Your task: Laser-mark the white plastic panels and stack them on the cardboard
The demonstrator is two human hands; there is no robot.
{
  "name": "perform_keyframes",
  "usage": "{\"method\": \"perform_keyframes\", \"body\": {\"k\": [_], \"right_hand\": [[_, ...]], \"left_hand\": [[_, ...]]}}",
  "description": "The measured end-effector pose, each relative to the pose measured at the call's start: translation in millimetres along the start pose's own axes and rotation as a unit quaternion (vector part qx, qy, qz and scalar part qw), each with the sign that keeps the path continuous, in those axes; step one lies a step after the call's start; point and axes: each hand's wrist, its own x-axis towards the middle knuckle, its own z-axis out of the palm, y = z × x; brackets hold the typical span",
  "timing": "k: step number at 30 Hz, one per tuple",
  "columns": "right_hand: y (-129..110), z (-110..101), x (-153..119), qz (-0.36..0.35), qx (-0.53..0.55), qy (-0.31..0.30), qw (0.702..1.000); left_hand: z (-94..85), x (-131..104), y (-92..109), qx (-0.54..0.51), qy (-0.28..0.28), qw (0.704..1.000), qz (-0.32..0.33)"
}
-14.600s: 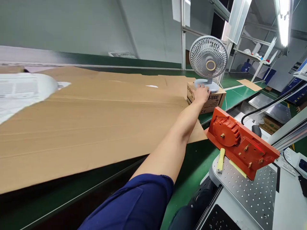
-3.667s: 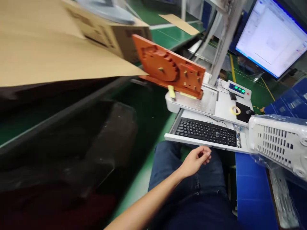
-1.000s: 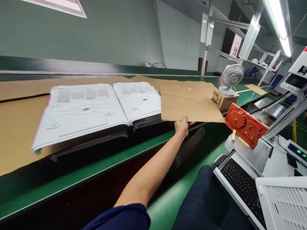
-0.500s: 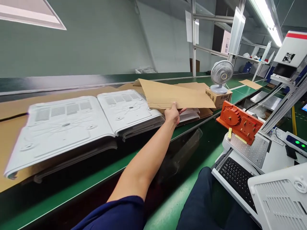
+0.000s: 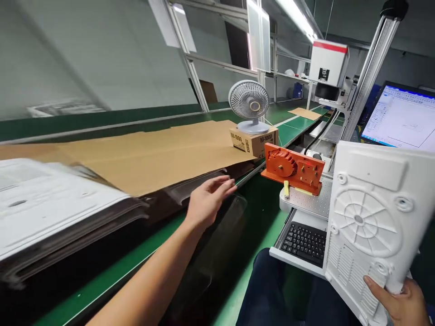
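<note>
white panel (image 5: 369, 219), its long axis steep, grasped near its lower end by the right hand (image 5: 406, 301) — the orange fixture (image 5: 294, 168) stands to its left, farther off. the left hand (image 5: 207, 199), loosely bent and holding nothing, is just beside the cardboard sheet (image 5: 170, 158). the pull-out tray (image 5: 295, 261) holds a keyboard (image 5: 304, 244) — the contents of the carton (image 5: 265, 147) are hidden

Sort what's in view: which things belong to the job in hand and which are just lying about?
Likely in the job:
White ribbed plastic panel, held in the right hand
Stacked white plastic panels, at left
Flat brown cardboard sheet, near the left hand

Likely just lying about:
Round pale-grey fan
Brown cardboard M-1000 box, beneath the fan
</note>
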Motion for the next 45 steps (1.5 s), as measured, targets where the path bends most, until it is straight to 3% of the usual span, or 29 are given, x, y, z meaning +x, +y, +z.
{"method": "perform_keyframes", "body": {"k": [2,4,6,9,13,15,18,20,22,24,26,28,30,31,34,36,41,45], "right_hand": [[-8.4,3.3,4.5,0.013,0.023,-0.016,1.000],[-17.0,4.1,7.5,0.001,0.031,-0.052,0.998],[-24.0,2.5,9.5,-0.019,0.019,-0.096,0.995],[-32.9,-1.3,12.2,-0.056,-0.017,-0.173,0.983],[-46.9,-7.4,12.8,-0.145,-0.109,-0.229,0.956],[-52.5,-15.0,14.1,-0.163,-0.135,-0.257,0.943],[-48.6,-37.6,22.8,-0.164,-0.060,-0.293,0.940],[-34.8,-57.3,33.6,-0.149,-0.003,-0.227,0.962],[-15.4,-72.7,46.0,-0.118,0.021,-0.087,0.989],[3.1,-76.0,56.6,-0.086,0.038,0.016,0.995],[15.3,-63.4,62.0,-0.076,0.073,0.008,0.994],[18.6,-37.6,62.9,-0.082,0.101,-0.062,0.990],[13.2,-5.8,64.0,-0.093,0.112,-0.113,0.983],[7.8,9.6,66.3,-0.100,0.100,-0.104,0.984],[-13.3,46.9,84.5,-0.109,0.010,-0.003,0.994],[-26.3,64.5,104.3,-0.107,-0.048,0.032,0.993],[-42.3,109.6,162.6,-0.096,-0.128,-0.005,0.987],[-49.6,155.8,206.5,-0.079,-0.161,-0.033,0.983]], "left_hand": [[16.4,-29.8,32.9,0.050,-0.141,0.984,0.093],[34.3,-50.2,63.4,0.040,-0.223,0.962,0.152],[52.0,-60.9,82.7,0.024,-0.237,0.958,0.161],[74.3,-67.6,91.1,0.025,-0.237,0.962,0.132],[82.5,-85.0,89.7,0.087,-0.341,0.930,0.103],[70.7,-98.0,85.2,0.106,-0.346,0.925,0.117],[32.6,-111.3,68.4,0.098,-0.259,0.947,0.162],[-0.4,-113.5,54.4,0.071,-0.184,0.961,0.195],[-32.3,-112.6,43.4,0.042,-0.115,0.971,0.206],[-56.6,-110.5,36.6,0.012,-0.048,0.981,0.186],[-69.2,-106.7,31.4,-0.028,0.016,0.987,0.159],[-69.9,-99.6,23.5,-0.070,0.047,0.987,0.139],[-61.9,-88.2,10.0,-0.096,0.042,0.987,0.124],[-55.9,-80.7,1.1,-0.103,0.031,0.987,0.115],[-35.5,-49.0,-29.9,-0.101,-0.005,0.991,0.087],[-21.7,-19.6,-50.0,-0.063,-0.035,0.995,0.066],[14.9,72.0,-84.3,0.094,-0.110,0.989,0.002],[41.7,136.8,-99.7,0.104,-0.121,0.987,-0.017]]}}
